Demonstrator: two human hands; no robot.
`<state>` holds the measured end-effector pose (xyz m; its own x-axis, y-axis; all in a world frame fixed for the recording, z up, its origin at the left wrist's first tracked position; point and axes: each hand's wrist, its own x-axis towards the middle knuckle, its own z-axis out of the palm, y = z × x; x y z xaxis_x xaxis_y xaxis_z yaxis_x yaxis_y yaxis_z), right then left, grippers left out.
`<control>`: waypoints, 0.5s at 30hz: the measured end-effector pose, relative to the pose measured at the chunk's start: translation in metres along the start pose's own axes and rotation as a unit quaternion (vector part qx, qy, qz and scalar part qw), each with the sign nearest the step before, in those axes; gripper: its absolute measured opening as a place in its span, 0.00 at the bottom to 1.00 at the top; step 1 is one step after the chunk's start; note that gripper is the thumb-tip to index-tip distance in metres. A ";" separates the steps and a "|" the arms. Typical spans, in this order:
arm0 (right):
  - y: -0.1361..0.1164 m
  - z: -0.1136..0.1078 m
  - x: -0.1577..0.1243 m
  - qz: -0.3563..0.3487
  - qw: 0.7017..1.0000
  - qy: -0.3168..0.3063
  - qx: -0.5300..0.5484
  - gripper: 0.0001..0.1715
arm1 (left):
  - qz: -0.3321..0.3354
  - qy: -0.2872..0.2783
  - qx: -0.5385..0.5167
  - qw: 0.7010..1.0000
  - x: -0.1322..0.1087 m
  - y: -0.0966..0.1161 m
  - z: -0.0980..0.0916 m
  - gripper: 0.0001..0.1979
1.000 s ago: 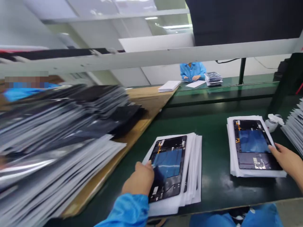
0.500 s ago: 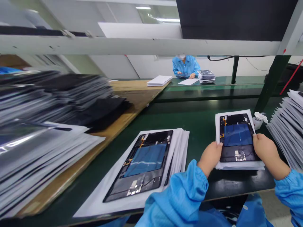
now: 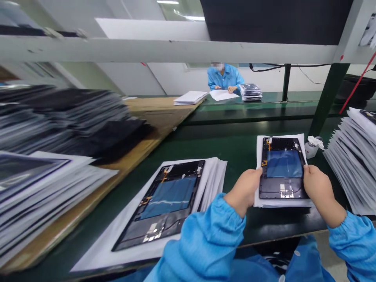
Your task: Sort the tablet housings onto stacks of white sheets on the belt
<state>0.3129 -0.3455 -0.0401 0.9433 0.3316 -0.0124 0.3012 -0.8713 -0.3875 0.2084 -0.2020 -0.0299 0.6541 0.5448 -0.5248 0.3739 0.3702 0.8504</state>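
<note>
1. Head view: the left hand (image 3: 243, 190) and right hand (image 3: 317, 187) grip opposite edges of a dark panel (image 3: 282, 167), fingers curled.
2. The panel lies on a white sheet stack (image 3: 281, 203) on the green bench (image 3: 241, 149).
3. A second panel (image 3: 166, 200) lies on another stack to the left.

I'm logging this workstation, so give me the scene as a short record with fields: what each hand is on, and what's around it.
left hand: grips left edge of right panel
right hand: grips right edge of same panel
right panel: on white sheets, on green bench
left panel: on fanned white sheets, untouched
right stack: sheets at bench's right edge
left stacks: blurred, on brown board
bottle: behind right panel
co-worker: far bench
</note>
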 end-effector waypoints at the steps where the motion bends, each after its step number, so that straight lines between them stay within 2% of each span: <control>1: 0.000 0.002 -0.004 0.006 1.000 0.002 0.009 0.20 | -0.025 -0.001 -0.049 0.998 0.003 -0.002 0.002 0.12; 2: 0.000 0.003 -0.008 0.011 1.000 0.003 0.017 0.21 | -0.037 0.018 -0.068 0.997 0.006 -0.005 0.004 0.13; 4: -0.001 0.005 -0.015 0.018 0.999 0.007 0.031 0.22 | -0.016 0.084 -0.037 0.996 0.011 -0.011 0.008 0.14; 6: -0.001 0.005 -0.018 0.019 0.999 0.009 0.043 0.22 | 0.046 0.145 0.040 0.988 0.013 -0.017 0.011 0.15; 9: 0.001 0.004 -0.018 0.019 0.997 0.008 0.071 0.21 | 0.152 0.208 0.161 0.953 0.010 -0.020 0.011 0.16; 12: 0.010 0.004 -0.015 0.028 0.992 -0.003 0.121 0.21 | 0.212 0.243 0.211 0.923 0.001 -0.018 0.007 0.15; 15: 0.019 0.001 -0.018 0.018 0.984 -0.009 0.180 0.23 | 0.254 0.248 0.202 0.913 -0.009 -0.012 0.000 0.15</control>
<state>0.3016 -0.3678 -0.0479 0.9489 0.3121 -0.0461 0.1966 -0.6992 -0.6873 0.1981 -0.2119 -0.0354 0.4696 0.8799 0.0726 0.3826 -0.2769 0.8815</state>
